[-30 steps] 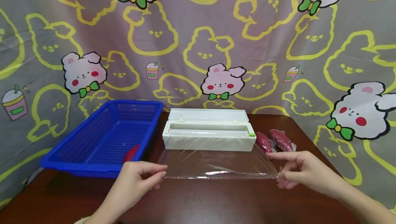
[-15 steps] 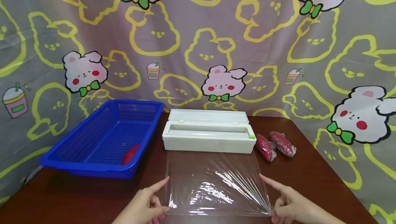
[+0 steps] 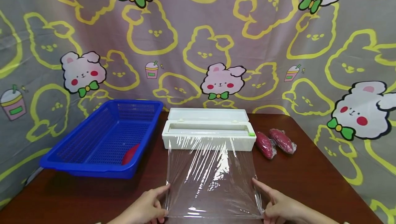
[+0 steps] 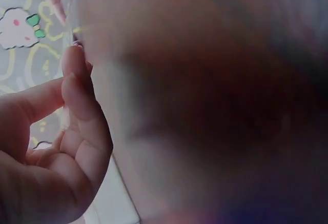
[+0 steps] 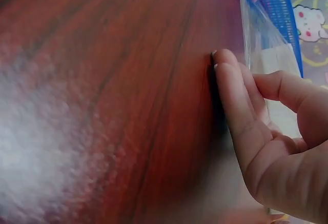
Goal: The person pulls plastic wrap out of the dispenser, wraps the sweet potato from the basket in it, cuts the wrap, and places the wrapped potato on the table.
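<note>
A sheet of clear cling film (image 3: 210, 182) stretches from the white cling film dispenser (image 3: 208, 143) toward the front of the table. My left hand (image 3: 145, 205) pinches its near left corner between thumb and curled fingers, the index finger extended along the left edge. At the near right corner my right hand (image 3: 276, 203) grips the film the same way, its index pointing forward along the side. The dispenser's lid (image 3: 208, 114) stands raised, with the film roll (image 3: 210, 132) inside. In the right wrist view, the thumb and fingers (image 5: 233, 90) close on the film's edge.
A blue plastic basket (image 3: 89, 167) stands at the left, a red item (image 3: 130, 153) inside it. Two dark red, film-wrapped oblong items (image 3: 264, 145) lie right of the dispenser on the brown wooden table (image 3: 315, 182). A patterned curtain (image 3: 185, 21) hangs behind.
Both hands have drawn the film from close to the dispenser toward the front edge, lengthening the sheet. Over the last half second the film has lifted across the dispenser's front, and the right hand shifted slightly left.
</note>
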A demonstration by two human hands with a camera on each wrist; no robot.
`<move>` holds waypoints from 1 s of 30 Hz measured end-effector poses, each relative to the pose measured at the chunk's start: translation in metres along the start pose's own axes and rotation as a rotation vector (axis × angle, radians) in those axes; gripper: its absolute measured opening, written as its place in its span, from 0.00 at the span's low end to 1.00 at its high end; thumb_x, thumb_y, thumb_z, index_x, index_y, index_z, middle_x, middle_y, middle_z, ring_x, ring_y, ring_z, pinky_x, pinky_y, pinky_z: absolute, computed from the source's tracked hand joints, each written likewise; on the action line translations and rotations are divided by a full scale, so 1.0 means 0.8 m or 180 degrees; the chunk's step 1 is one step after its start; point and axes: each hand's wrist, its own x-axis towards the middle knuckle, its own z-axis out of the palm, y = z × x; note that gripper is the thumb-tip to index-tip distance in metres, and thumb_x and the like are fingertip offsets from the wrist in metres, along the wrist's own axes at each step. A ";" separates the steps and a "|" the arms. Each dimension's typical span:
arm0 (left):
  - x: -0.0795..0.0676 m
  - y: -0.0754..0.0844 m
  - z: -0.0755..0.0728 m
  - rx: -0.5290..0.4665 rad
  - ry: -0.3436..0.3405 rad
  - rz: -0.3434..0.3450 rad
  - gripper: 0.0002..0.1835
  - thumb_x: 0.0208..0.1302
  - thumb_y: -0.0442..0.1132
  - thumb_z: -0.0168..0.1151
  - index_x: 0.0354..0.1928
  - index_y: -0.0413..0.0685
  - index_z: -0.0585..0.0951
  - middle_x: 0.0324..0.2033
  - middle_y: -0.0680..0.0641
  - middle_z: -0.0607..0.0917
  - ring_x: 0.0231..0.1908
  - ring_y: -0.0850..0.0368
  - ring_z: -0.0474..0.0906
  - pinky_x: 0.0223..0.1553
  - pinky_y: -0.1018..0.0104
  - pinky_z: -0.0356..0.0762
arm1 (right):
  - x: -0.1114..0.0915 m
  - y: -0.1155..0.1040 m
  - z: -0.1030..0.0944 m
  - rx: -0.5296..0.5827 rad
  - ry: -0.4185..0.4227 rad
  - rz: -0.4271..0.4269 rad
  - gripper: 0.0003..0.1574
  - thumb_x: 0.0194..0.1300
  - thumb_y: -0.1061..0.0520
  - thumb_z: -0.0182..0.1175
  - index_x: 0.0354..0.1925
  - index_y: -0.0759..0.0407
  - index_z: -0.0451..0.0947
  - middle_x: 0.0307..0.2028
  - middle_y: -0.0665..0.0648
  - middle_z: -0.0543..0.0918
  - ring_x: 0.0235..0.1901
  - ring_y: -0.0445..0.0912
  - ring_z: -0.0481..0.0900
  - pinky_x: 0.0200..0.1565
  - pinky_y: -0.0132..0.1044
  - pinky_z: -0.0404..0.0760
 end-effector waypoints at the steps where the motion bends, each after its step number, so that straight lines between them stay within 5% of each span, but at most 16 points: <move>1: 0.002 0.000 0.000 0.0043 -0.0006 -0.0035 0.38 0.46 0.27 0.64 0.60 0.24 0.58 0.10 0.51 0.77 0.09 0.62 0.70 0.09 0.68 0.69 | 0.001 0.001 0.000 -0.0008 0.0005 0.0006 0.59 0.46 0.68 0.54 0.67 0.60 0.28 0.19 0.58 0.78 0.18 0.42 0.76 0.15 0.25 0.69; 12: 0.011 -0.001 0.002 0.0235 -0.0072 -0.0180 0.37 0.45 0.26 0.64 0.58 0.23 0.60 0.09 0.51 0.76 0.07 0.63 0.69 0.07 0.66 0.67 | 0.007 0.003 0.001 -0.0196 0.0092 0.0079 0.59 0.46 0.68 0.58 0.67 0.63 0.33 0.14 0.52 0.71 0.12 0.36 0.71 0.13 0.22 0.65; 19: 0.009 -0.006 0.000 0.0189 -0.0101 -0.0162 0.36 0.51 0.32 0.63 0.59 0.25 0.58 0.09 0.52 0.75 0.07 0.66 0.67 0.07 0.73 0.62 | 0.006 -0.001 -0.005 -0.0255 -0.0034 0.0145 0.60 0.51 0.62 0.64 0.67 0.60 0.33 0.19 0.55 0.72 0.12 0.35 0.70 0.14 0.21 0.66; 26: -0.008 -0.006 -0.019 0.0276 -0.0217 -0.0117 0.37 0.60 0.41 0.57 0.63 0.28 0.52 0.16 0.47 0.75 0.12 0.62 0.69 0.13 0.70 0.66 | 0.008 -0.002 -0.008 -0.0264 -0.0077 0.0213 0.60 0.51 0.61 0.65 0.68 0.58 0.34 0.16 0.52 0.70 0.12 0.35 0.70 0.14 0.22 0.67; 30: -0.013 0.005 -0.037 0.0289 -0.0225 -0.0056 0.31 0.60 0.43 0.57 0.57 0.27 0.63 0.13 0.51 0.75 0.11 0.63 0.71 0.11 0.69 0.67 | 0.009 -0.001 -0.009 -0.0233 -0.0100 0.0183 0.60 0.51 0.61 0.65 0.68 0.58 0.33 0.16 0.52 0.69 0.12 0.35 0.70 0.14 0.22 0.67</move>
